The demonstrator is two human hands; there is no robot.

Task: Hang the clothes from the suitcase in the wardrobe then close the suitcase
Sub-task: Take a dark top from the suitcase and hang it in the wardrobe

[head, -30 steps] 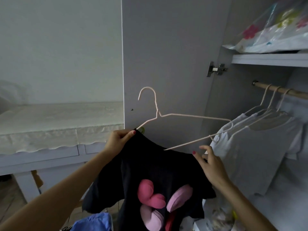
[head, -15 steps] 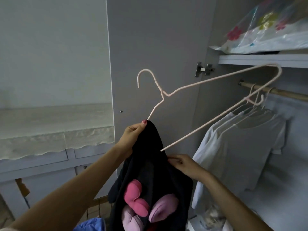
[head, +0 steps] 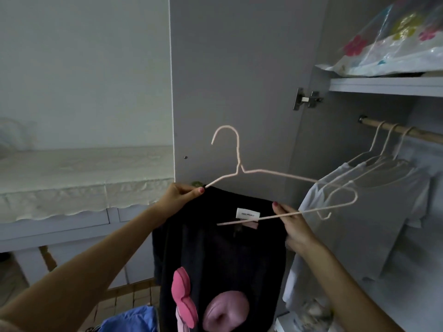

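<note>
A black T-shirt (head: 223, 255) with a pink print hangs in front of me, its white neck label showing. My left hand (head: 179, 196) pinches the shirt's left shoulder together with the left end of a pale pink wire hanger (head: 239, 164). My right hand (head: 291, 224) holds the shirt's neck edge and the hanger's lower bar. The hanger's right end sticks out past the shirt toward the wardrobe. The suitcase is out of view.
The open grey wardrobe door (head: 235, 80) stands right behind the hanger. A wooden rail (head: 407, 130) at right carries three hangers with white T-shirts (head: 364, 212). A shelf (head: 388, 85) above holds a flowered plastic bag (head: 395, 44). A low white table (head: 84, 188) stands left; blue cloth (head: 129, 318) lies below.
The hanger has swung down from a steep tilt to nearly level. The bunched shirt has spread open, showing its label. My right hand rose and moved right to the hanger's lower bar.
</note>
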